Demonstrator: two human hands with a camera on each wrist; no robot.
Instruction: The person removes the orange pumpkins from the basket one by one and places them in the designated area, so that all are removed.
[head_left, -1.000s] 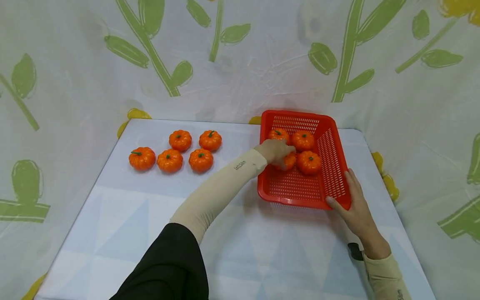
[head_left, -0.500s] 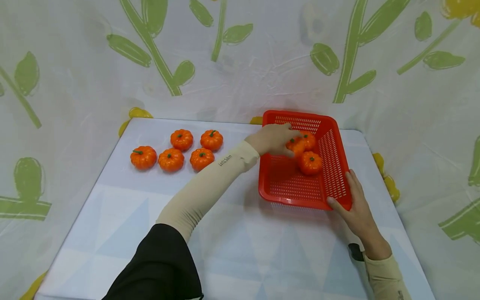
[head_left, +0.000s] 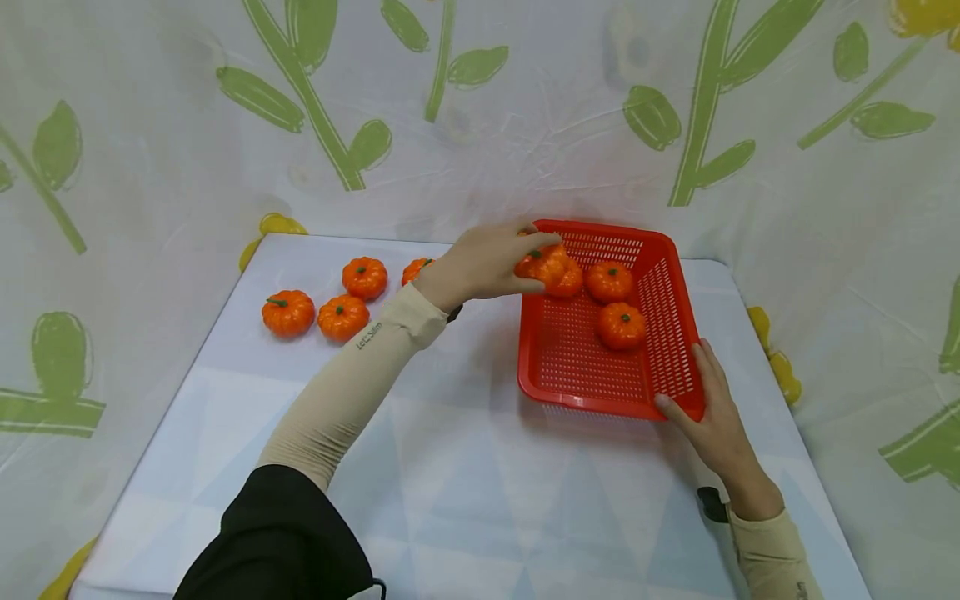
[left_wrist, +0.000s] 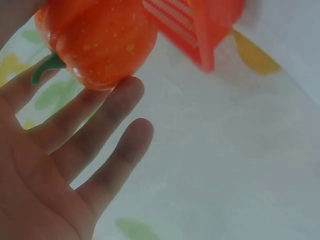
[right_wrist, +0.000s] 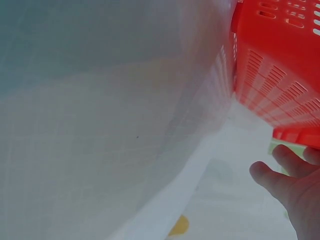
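My left hand [head_left: 487,262] holds a small orange toy pumpkin [head_left: 540,265] with a green stem at the left rim of a red plastic basket [head_left: 570,404]. In the left wrist view that pumpkin [left_wrist: 100,40] sits between the thumb and fingertips, with the other fingers spread. Inside the basket are three more pumpkins, one [head_left: 568,281] partly hidden behind the held one, another [head_left: 609,282] beside it and a third [head_left: 621,325] nearer. My right hand [head_left: 716,425] holds the basket's near right corner, thumb on the front rim and fingers along the outer side.
On the table [head_left: 465,500] to the left lie several pumpkins [head_left: 343,318]; the left arm partly covers one pumpkin [head_left: 415,269] there. A patterned curtain [head_left: 525,150] hangs close behind the table and at both sides.
My left hand has taken a pumpkin from the group in the basket, lifted it and moved left to the rim. The right hand and basket have stayed put.
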